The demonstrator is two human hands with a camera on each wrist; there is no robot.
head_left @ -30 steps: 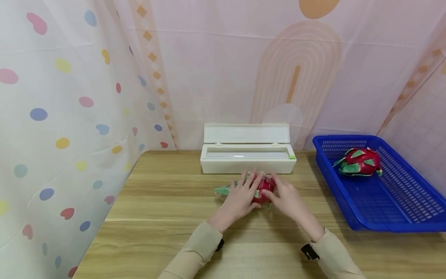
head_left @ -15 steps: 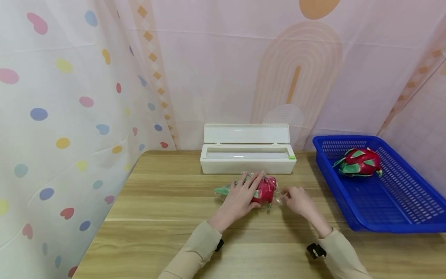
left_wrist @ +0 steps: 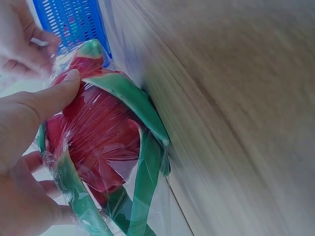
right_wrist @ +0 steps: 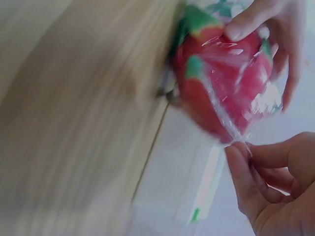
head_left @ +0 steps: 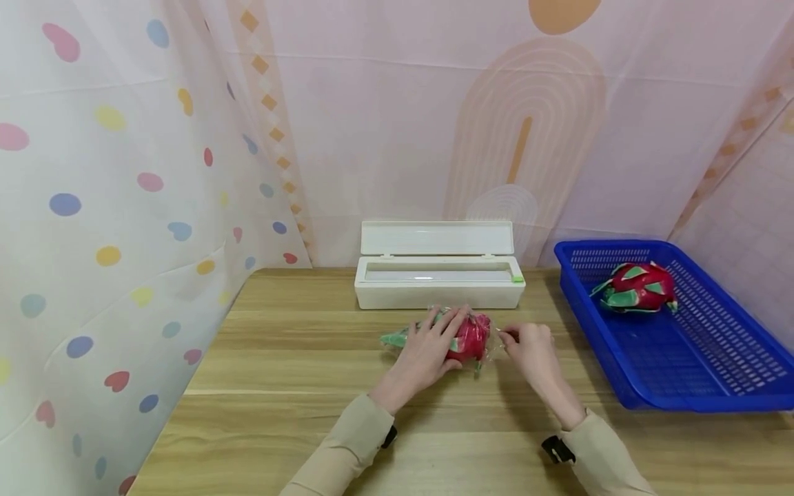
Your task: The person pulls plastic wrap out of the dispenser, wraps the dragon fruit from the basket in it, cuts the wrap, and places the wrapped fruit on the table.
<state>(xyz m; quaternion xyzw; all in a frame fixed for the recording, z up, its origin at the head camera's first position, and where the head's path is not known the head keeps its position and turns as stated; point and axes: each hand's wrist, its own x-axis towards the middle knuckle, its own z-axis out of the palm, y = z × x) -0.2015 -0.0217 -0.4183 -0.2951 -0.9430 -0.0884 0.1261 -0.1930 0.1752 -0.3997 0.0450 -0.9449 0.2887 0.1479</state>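
Note:
A red dragon fruit [head_left: 474, 336] with green scales lies on its side on the wooden table, wrapped in clear cling film [right_wrist: 230, 115]. My left hand [head_left: 424, 350] lies over its left half, thumb on the near side and fingers across the top. The left wrist view shows the film stretched in creases over the dragon fruit [left_wrist: 101, 135], with that thumb [left_wrist: 61, 96] resting on it. At the fruit's right end, my right hand [head_left: 532, 350] pinches the gathered edge of the film between thumb and forefinger, close to the tabletop.
Behind the fruit stands a white cling film dispenser [head_left: 439, 296], lid raised, with a green slider [head_left: 517, 280] at its right end. To the right, a blue plastic basket [head_left: 620, 372] holds another dragon fruit [head_left: 645, 288]. Patterned curtains [head_left: 384, 138] enclose the table [head_left: 279, 441].
My right hand has left the fruit's right side, moved slightly rightward and taken the film's edge in a pinch. The left hand and the dragon fruit have stayed in place.

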